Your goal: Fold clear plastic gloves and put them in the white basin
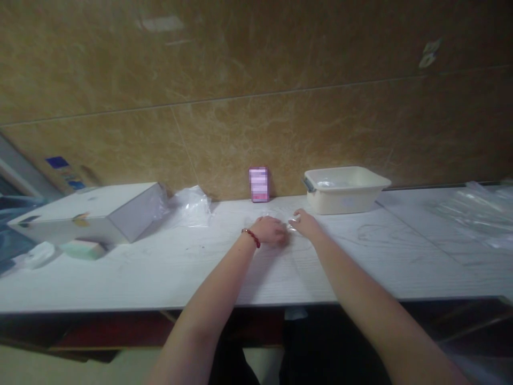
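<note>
Forearms (360,291) over white table (160,283); right hand (306,223) pinches clear plastic (293,226), left hand (271,230) close.

Clear film (293,226) was glossy plastic; tub (348,197) looked smooth, semi-matt plastic. Tabletop (140,280) had matt wood-grain fin.; wall tiles (260,128) were glossy w/ marble-type veining; box (90,206) looked like smooth cardbd.

Along the bench (140,283), left to right: box (88,206), plastic bag (191,206), phone (259,185) against the rear wall (240,128), basin (340,200), plastic bag pile (476,211). A block (83,249) lies before the box. Plastic film (293,224) is between left hand (269,230) and right hand (306,223), forward of the phone.
</note>
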Demonstrator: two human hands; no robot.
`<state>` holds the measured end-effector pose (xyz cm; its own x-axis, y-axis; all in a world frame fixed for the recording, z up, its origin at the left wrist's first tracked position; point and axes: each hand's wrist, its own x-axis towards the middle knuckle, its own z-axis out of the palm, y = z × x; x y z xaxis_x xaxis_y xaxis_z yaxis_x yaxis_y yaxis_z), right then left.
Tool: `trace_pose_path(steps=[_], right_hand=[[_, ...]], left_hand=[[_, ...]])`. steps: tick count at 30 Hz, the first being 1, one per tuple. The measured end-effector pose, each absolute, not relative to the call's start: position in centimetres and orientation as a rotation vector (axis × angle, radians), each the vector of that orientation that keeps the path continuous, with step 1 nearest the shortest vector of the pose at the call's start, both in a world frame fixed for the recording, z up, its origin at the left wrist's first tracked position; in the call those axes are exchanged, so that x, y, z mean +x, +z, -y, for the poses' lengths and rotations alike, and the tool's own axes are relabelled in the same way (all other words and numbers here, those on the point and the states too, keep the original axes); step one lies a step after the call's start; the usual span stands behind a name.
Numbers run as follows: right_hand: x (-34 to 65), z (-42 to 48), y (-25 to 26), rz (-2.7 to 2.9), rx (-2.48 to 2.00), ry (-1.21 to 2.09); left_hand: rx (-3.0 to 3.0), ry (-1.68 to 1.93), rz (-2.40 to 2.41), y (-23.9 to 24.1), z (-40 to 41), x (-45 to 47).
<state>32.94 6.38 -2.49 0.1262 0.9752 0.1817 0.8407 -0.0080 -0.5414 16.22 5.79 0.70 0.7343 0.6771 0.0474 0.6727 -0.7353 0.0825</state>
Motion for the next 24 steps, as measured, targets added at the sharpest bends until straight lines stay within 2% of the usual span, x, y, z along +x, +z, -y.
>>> trace_pose_path(steps=[4, 10, 16, 24], right_hand=[[33.0, -6.5, -2.8, 1.766, -1.875, 0.368], [32.6, -6.1, -2.0, 1.752, -1.748, 0.379], [32.1, -5.7, -1.7, 1.753, -1.603, 0.421], [31.3, -5.3, -1.8, 1.850, -1.494, 0.411]], left_hand=[[2.885, 0.070, -1.170, -0.5, -5.7, 15.8], [2.831, 0.332, -1.154, -1.5, -5.5, 15.4], [2.196, 0.809, -1.473, -1.7, -6.3, 15.2], [1.610, 0.816, -1.326, -1.9, -6.5, 15.8]])
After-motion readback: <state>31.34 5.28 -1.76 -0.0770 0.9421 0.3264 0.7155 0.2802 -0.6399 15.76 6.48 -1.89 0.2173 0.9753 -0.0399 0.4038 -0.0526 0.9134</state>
